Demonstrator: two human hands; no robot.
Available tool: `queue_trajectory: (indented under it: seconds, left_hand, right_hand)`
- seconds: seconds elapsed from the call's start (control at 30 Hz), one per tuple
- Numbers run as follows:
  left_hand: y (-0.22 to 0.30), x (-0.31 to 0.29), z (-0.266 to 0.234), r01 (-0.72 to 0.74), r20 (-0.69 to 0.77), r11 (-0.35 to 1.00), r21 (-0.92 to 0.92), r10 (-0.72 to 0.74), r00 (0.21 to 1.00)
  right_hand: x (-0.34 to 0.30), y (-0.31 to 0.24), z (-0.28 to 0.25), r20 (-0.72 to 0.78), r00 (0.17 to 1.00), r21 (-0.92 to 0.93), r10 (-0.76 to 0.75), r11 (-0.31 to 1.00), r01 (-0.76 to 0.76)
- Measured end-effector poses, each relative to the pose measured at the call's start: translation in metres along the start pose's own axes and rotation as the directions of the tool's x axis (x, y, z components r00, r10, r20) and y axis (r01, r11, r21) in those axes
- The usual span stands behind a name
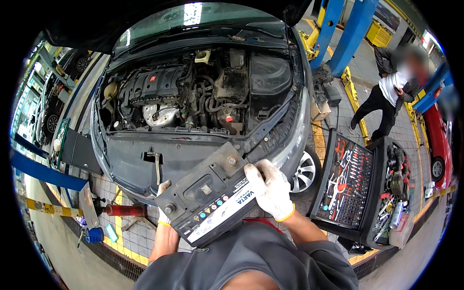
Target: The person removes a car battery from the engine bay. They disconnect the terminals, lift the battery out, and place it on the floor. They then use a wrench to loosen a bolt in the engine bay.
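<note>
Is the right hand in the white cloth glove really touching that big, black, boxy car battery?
Touching. The head view shows the white-gloved right hand gripping the black battery at its right end, with no gap between them.

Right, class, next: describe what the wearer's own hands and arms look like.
The right hand wears a white glove with dark smudges and a yellow cuff. The left hand, partly hidden, also shows white glove fabric and a yellow cuff. Both forearms are bare below dark grey short sleeves.
</note>
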State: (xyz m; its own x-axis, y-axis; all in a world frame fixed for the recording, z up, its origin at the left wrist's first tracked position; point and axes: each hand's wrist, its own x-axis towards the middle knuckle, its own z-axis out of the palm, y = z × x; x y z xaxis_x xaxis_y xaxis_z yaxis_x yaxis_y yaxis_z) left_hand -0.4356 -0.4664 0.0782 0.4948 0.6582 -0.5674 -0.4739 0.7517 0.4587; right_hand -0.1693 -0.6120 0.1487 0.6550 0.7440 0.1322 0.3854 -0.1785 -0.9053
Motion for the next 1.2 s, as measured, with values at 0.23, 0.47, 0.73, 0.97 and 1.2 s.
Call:
queue_trajectory:
  seconds: [0.23, 0.47, 0.73, 0.97, 1.2]
  left_hand:
    - [-0.074, -0.067, -0.034, 0.201, 0.115, 0.979, -0.038, -0.196, 0.974]
    - [-0.142, -0.075, -0.049, 0.318, 0.09, 0.947, 0.049, -0.322, 0.943]
    - [-0.188, -0.064, -0.062, 0.527, 0.074, 0.79, 0.315, -0.573, 0.816]
    - [-0.241, -0.057, -0.1, 0.655, 0.01, 0.58, 0.484, -0.752, 0.659]
    - [-0.308, -0.078, -0.083, 0.695, -0.051, 0.353, 0.626, -0.871, 0.489]
  right_hand:
    - [-0.132, 0.035, -0.055, -0.051, 0.982, 0.007, 0.184, 0.983, -0.184]
    - [-0.25, 0.076, -0.097, -0.25, 0.92, 0.048, 0.301, 0.953, -0.299]
    - [-0.359, 0.094, -0.083, -0.491, 0.767, 0.142, 0.413, 0.907, -0.397]
    - [-0.451, 0.088, -0.056, -0.622, 0.434, 0.185, 0.652, 0.661, -0.727]
    - [-0.537, 0.078, -0.061, -0.593, 0.163, 0.428, 0.788, 0.48, -0.766]
